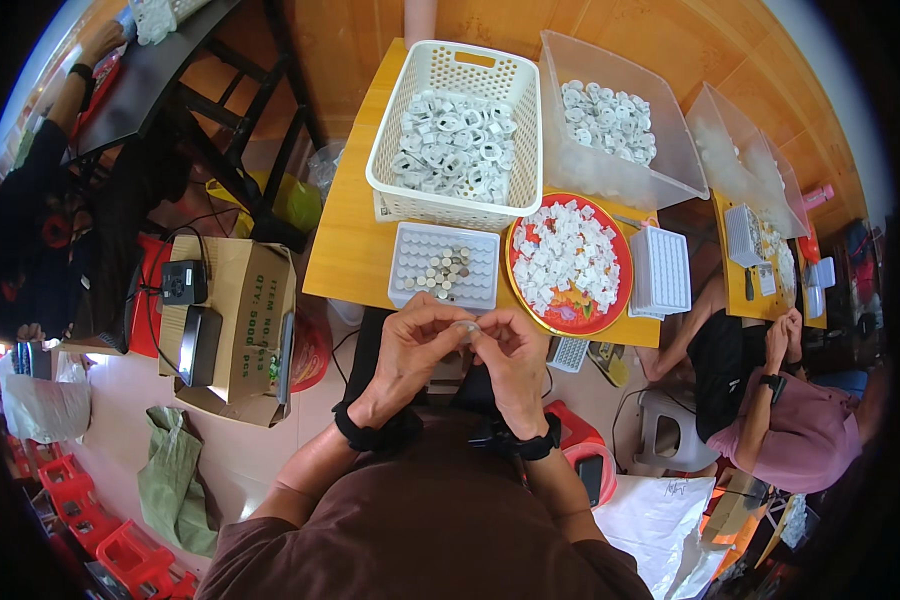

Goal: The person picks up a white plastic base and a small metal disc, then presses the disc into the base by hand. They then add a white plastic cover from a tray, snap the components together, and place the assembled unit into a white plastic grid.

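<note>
At the near edge of the table, my left hand (410, 348) and my right hand (515, 362) meet fingertip to fingertip. Both are closed in a pinch on one small pale plastic piece (466, 327), mostly covered by the fingers. Just beyond them lies a white pocketed tray (479, 292) with several coin cells (442, 270) in it. To its right, a red round plate (625, 262) with a gold rim bears a heap of small white plastic parts (570, 255). Behind the tray, a cream perforated basket (390, 150) holds many white and grey ring-shaped parts (457, 145).
A clear bin (670, 170) of similar parts and stacked white trays (662, 270) stand at the right of the table (345, 240). An open cardboard box (235, 340) is left of me. Another person (790, 430) works at the right; one more sits far left.
</note>
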Available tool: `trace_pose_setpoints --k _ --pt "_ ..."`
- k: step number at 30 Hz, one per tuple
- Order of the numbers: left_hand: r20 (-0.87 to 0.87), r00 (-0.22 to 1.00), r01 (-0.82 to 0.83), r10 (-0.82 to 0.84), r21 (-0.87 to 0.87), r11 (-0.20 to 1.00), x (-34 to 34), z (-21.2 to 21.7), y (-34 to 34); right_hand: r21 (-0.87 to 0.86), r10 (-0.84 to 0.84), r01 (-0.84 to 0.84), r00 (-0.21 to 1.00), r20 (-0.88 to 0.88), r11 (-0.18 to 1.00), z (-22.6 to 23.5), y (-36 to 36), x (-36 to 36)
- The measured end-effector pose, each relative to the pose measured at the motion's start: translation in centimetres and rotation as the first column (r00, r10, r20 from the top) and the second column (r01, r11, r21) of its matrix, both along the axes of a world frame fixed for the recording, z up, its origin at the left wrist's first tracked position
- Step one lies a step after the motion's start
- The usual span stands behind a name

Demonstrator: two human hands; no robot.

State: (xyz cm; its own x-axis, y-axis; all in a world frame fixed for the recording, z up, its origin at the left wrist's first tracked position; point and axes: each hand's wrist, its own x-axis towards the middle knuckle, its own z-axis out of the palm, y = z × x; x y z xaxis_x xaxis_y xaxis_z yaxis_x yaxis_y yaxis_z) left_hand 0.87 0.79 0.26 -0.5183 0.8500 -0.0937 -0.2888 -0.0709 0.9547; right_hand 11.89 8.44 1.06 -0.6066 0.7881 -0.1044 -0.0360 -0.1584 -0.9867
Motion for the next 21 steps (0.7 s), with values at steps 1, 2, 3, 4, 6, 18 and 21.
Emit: trace_pose_setpoints --k 1,2,3,4,6,18,21 --pt "0.000 1.000 0.000 0.000 0.000 1.000 0.00 0.03 0.00 -0.037 0.005 -0.007 0.999 -0.041 0.999 -0.34 0.00 0.01" --pt "0.001 1.000 -0.004 0.004 -0.007 1.000 0.00 0.08 0.00 -0.074 0.009 -0.015 0.997 -0.082 0.997 -0.53 -0.03 0.02" --pt "0.002 1.000 -0.008 0.008 -0.013 1.000 0.00 0.11 0.00 -0.074 0.009 -0.015 0.997 -0.082 0.997 -0.58 -0.12 -0.02" --pt "0.002 1.000 -0.009 0.009 -0.014 1.000 -0.04 0.09 -0.04 -0.075 -0.006 0.000 0.997 -0.077 0.997 -0.64 -0.24 -0.12" --pt "-0.013 1.000 0.002 -0.003 -0.041 0.999 -0.15 0.06 -0.11 -0.077 -0.020 0.014 0.997 -0.071 0.997 -0.62 -0.34 -0.13" --pt "-0.001 0.997 0.081 -0.081 0.007 0.997 -0.41 -0.20 -0.46 -0.177 -0.043 0.025 0.994 -0.097 0.984 -0.30 0.10 0.29" --pt "-0.341 0.933 0.095 -0.114 -0.070 0.993 -0.99 0.45 -0.78 -0.095 -0.012 0.009 1.000 -0.026 0.995 0.16 -0.17 0.42"
